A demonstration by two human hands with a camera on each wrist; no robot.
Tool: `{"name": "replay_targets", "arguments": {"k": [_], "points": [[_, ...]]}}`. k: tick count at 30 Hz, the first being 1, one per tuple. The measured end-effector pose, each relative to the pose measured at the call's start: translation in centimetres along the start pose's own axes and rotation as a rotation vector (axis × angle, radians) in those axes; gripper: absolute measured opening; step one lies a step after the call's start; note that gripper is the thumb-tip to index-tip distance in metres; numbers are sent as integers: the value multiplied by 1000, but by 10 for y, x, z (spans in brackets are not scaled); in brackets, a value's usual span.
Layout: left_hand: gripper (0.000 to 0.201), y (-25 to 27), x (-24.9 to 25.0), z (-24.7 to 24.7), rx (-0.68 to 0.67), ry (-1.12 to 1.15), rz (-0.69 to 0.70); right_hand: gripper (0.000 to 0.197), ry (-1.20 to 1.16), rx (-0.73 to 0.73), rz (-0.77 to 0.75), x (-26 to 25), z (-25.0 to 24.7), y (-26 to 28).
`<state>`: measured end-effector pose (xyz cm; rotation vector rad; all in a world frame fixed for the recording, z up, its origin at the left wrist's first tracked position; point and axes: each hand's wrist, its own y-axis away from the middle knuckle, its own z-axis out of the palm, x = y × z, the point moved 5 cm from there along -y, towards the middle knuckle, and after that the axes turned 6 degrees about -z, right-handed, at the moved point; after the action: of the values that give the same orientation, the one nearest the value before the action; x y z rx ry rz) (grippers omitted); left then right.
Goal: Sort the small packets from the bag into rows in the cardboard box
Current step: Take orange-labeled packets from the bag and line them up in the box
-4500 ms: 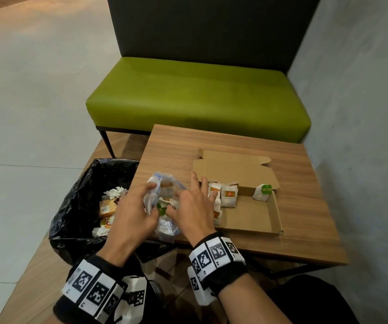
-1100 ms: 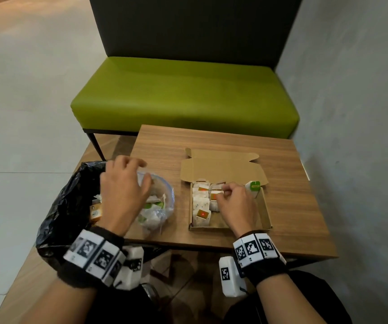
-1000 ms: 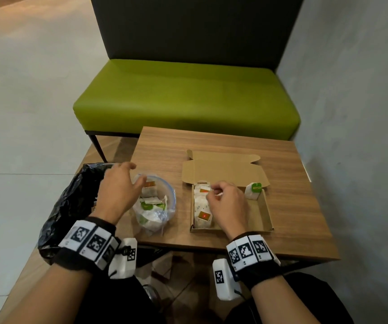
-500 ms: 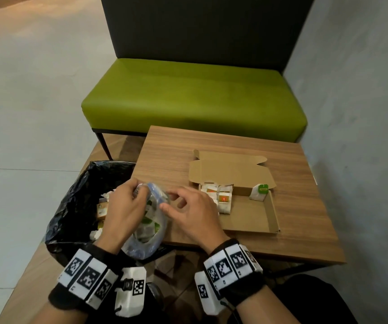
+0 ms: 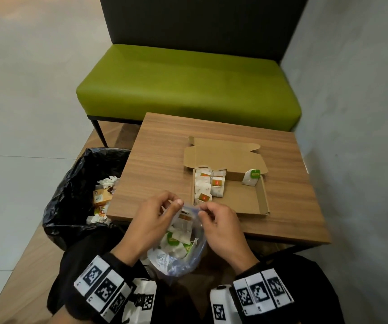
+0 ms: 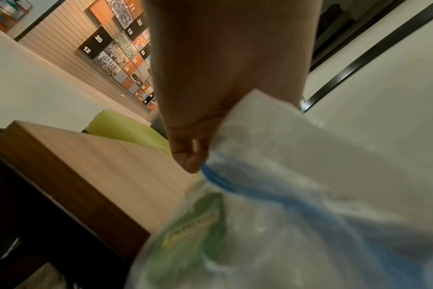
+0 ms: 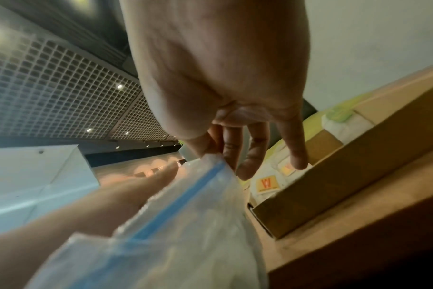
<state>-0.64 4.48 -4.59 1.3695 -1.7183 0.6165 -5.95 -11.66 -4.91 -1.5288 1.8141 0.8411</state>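
Packets of tea, small white paper ones with orange or green labels (image 5: 180, 239), mostly sitting loose inside clear plastic zip bag with blue seal strip (image 5: 179, 256), hanging just off near edge of wooden surface (image 5: 160, 160), over the lap. Left hand (image 5: 150, 220) pinching left lip of the mouth between thumb and fingertips; right hand (image 5: 221, 228) pinching the opposite lip, thumb against forefinger, remaining fingers hanging loose in the right wrist view. So both grips pressed together on thin film, nothing else carrying the bag.

Judging by that: step in hand looks like spreading the mouth to fish out another packet. Doing it well probably means pulling the lips apart sideways, not upward, then keeping the left pinch alone as the holder and freeing the right to dip in. Worth grabbing on the blue strip rather than the floppy film below, since slippery film could slide out and dump everything near black bin bag with rubbish (image 5: 80, 195) just to the left. Resting the bag bottom back on the surface would help too.

Further out: shallow brown cardboard box with open lid (image 5: 264, 199) already has orange-label packets in short rows at its left end (image 5: 208, 185), one green-label packet propped at far right corner (image 5: 251, 177). Plenty of bare box floor left, so early days. Green bench (image 5: 188, 83) behind, not involved.
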Motion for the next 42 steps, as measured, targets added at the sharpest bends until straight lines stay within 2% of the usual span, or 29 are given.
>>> {"name": "replay_targets", "arguments": {"k": [5, 7, 10, 12, 13, 15, 17, 18, 21, 24, 27, 30, 32, 34, 37, 40, 42], "points": [[30, 11, -6, 20, -86, 6, -64, 24, -197, -68, 151, 18, 1, 19], [37, 18, -9, 27, -172, 227, -192, 28, -289, -112, 214, 21, 1, 26], [49, 33, -6, 39, -348, 636, -403, 34, -554, -219, 320, 21, 1, 39], [51, 38, -9, 43, -419, 688, -455, 34, -589, -246, 337, 23, -1, 43], [52, 38, -13, 43, -430, 623, -438, 34, -561, -244, 332, 24, -2, 43], [57, 34, -16, 39, -379, 370, -313, 34, -479, -226, 323, 27, -2, 43], [37, 31, -10, 30, -252, 124, -138, 36, -431, -215, 315, 29, -1, 43], [27, 31, -3, 27, -207, 63, -57, 35, -423, -215, 306, 29, -1, 42], [18, 36, 13, 27, -203, -56, 91, 31, -467, -217, 282, 25, -2, 42], [18, 39, 11, 27, -113, -4, 41, 23, -508, -147, 263, 21, -3, 42], [30, 42, 6, 26, 33, 2, -40, 7, -364, 6, 176, 20, -10, 47], [38, 48, 6, 23, 185, 50, -67, 21, -113, 107, 163, 25, -17, 60], [43, 49, 6, 21, 247, 120, -84, 18, -83, 139, 200, 30, -18, 68], [45, 50, 6, 20, 257, 190, -90, 4, -114, 145, 226, 37, -16, 71], [46, 51, 3, 21, 221, 183, -111, 16, -159, 132, 220, 46, -11, 71], [40, 51, -1, 17, 182, 5, -101, 26, -270, 129, 258, 48, -13, 70], [24, 52, 2, 13, 180, -140, -33, 30, -358, 89, 308, 44, -16, 68]]}}
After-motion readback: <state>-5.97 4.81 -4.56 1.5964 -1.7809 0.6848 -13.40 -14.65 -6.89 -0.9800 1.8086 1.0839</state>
